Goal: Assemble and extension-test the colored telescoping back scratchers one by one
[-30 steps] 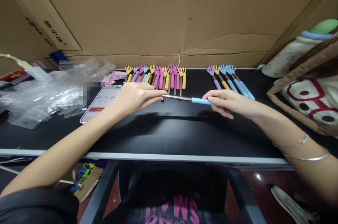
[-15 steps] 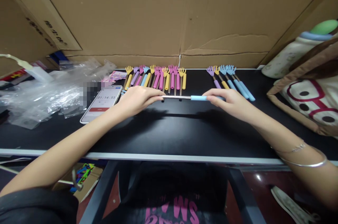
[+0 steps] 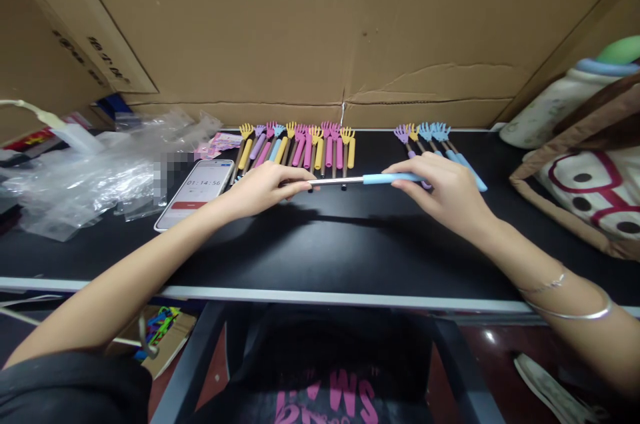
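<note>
Between my hands a back scratcher point(image 3: 340, 181) with a silver rod and a light blue handle is held level above the black table. My left hand point(image 3: 267, 187) is closed round the rod's left part; the scratcher's head is mostly hidden there. My right hand point(image 3: 435, 187) pinches the blue handle between thumb and fingers. Behind my left hand lies a row of several back scratchers point(image 3: 300, 144) with yellow, pink, purple and blue heads and separate-looking coloured sleeves beside them. Behind my right hand lie several more back scratchers point(image 3: 440, 137), fanned out, mostly blue, with a purple and a yellow one.
A phone point(image 3: 197, 194) showing a timer lies left of my left hand, beside a heap of clear plastic bags point(image 3: 95, 177). A bag with a cartoon face point(image 3: 595, 191) and a bottle point(image 3: 545, 101) stand right. Cardboard point(image 3: 300, 24) walls the back; the table's edge point(image 3: 320, 297) runs in front.
My right hand has risen a little and its fingers have shifted on the blue handle, whose right end is now slightly higher. My left hand keeps its hold on the rod.
</note>
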Demonstrator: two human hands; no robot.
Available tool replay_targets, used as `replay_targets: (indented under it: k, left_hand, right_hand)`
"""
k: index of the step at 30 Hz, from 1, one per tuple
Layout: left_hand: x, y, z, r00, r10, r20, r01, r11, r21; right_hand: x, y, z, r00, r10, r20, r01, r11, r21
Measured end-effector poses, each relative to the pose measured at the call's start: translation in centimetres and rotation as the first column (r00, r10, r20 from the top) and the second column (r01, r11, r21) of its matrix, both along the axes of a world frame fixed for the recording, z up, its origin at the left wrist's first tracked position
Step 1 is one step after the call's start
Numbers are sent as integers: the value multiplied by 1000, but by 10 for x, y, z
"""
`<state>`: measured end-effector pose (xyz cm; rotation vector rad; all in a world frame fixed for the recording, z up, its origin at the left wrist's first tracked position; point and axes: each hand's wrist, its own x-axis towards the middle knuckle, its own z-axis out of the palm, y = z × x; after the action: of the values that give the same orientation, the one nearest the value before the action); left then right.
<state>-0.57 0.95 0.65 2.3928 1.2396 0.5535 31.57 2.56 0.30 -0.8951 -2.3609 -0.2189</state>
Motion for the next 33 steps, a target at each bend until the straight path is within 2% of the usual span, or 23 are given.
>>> replay_targets:
  k: [5, 9, 12, 15, 19, 21, 23, 25, 30, 33]
  left_hand:
    - [0, -1, -6, 993, 106, -52, -94, 975, 203]
    - [-1, -2, -7, 982, 151, -111, -95, 911, 402]
    - [-3, -2, -8, 975, 161, -154, -57, 849, 525]
    - [-3, -3, -10, 970, 169, -174, -21, 772, 636]
    - [-1, -8, -13, 963, 164, -215, 33, 717, 696]
    - [1, -10, -13, 958, 161, -236, 57, 703, 709]
    - [4, -10, -13, 957, 161, -241, 65, 691, 720]
    - [6, -10, -13, 956, 170, -238, 54, 697, 715]
    - [9, -9, -15, 945, 215, -247, 0, 755, 656]
    - [10, -10, -13, 934, 232, -272, -26, 804, 594]
  right_hand:
    - [-1, 1, -2, 999, -23, -29, 20, 997, -77]
    - [-2, 1, -2, 997, -61, -48, 49, 973, -225]
    - [-3, 1, 0, 996, -71, -55, 45, 924, -381]
    - [-1, 4, 2, 995, -13, -100, -47, 819, -572]
    - [3, 7, 4, 989, 26, -147, -135, 575, -807]
    - [5, 9, 4, 990, 22, -139, -130, 518, -845]
    - [4, 9, 3, 992, 8, -130, -114, 526, -843]
    - [2, 10, 3, 992, -12, -122, -94, 566, -819]
    - [-3, 7, 3, 994, -41, -98, -41, 702, -711]
    - [-4, 6, 3, 995, -39, -97, -36, 747, -664]
